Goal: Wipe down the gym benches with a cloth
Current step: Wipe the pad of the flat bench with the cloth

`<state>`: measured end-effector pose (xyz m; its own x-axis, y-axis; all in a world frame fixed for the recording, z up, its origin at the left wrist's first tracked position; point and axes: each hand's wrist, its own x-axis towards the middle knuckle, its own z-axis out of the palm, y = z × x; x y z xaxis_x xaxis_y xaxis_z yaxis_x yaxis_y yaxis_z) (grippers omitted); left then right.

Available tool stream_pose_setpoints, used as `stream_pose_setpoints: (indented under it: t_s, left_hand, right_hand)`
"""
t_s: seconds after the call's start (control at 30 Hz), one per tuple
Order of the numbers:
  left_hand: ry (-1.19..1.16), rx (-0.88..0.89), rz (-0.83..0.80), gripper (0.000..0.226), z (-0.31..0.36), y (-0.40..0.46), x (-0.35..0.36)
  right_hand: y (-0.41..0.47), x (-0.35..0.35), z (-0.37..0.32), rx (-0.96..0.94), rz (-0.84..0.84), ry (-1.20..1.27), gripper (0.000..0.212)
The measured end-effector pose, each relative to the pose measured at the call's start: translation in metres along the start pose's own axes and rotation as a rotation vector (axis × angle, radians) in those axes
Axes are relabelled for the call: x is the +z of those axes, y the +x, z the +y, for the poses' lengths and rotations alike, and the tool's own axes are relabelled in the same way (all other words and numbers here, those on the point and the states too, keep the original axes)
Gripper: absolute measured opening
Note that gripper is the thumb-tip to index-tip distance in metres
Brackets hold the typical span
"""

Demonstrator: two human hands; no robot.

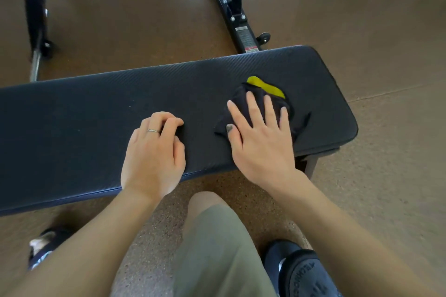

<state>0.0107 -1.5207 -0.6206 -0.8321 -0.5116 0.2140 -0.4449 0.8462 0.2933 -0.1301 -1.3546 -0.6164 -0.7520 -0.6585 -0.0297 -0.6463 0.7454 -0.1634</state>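
A flat black padded gym bench (96, 113) runs across the view in front of me. On its right part lies a crumpled dark cloth with a yellow patch (268, 87). My right hand (260, 137) lies flat on the cloth, fingers spread, pressing it onto the pad. A little to the left of the cloth, my left hand (154, 149) rests on the bare pad with its fingers curled under and nothing in it; a ring shows on one finger.
Behind the bench stands a second black bench frame (231, 9) with small wheels on the brown speckled floor (386, 55). My bent knee in olive shorts (217, 243) is just below the bench edge. A dark weight plate (304, 272) lies at lower right.
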Motion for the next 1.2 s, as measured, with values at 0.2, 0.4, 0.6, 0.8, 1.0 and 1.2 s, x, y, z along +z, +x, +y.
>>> stream_pose_setpoints:
  t_s: [0.2,0.4,0.6,0.8,1.0,1.2]
  left_hand:
    - [-0.027,-0.019,0.019,0.033,0.000,0.000,0.000]
    - [0.005,-0.010,0.018,0.035,0.002,-0.001,0.002]
    - [0.045,-0.008,-0.013,0.039,0.002,0.000,0.002]
    - [0.005,0.006,0.031,0.031,-0.002,0.000,0.003]
    - [-0.026,0.010,0.033,0.033,-0.004,0.000,0.001]
    - [-0.018,0.007,0.046,0.033,-0.003,-0.002,0.004]
  right_hand:
    - [0.099,-0.010,0.036,0.006,-0.009,-0.024,0.057]
    - [0.109,0.002,-0.018,-0.054,-0.022,-0.027,0.055]
    - [0.113,0.015,-0.078,-0.493,-0.008,-0.069,0.052]
    - [0.165,0.011,-0.083,-0.620,0.011,-0.070,0.053]
    - [0.194,-0.012,0.017,-0.336,0.058,-0.099,0.048]
    - [0.198,-0.032,0.086,0.037,0.063,-0.204,0.056]
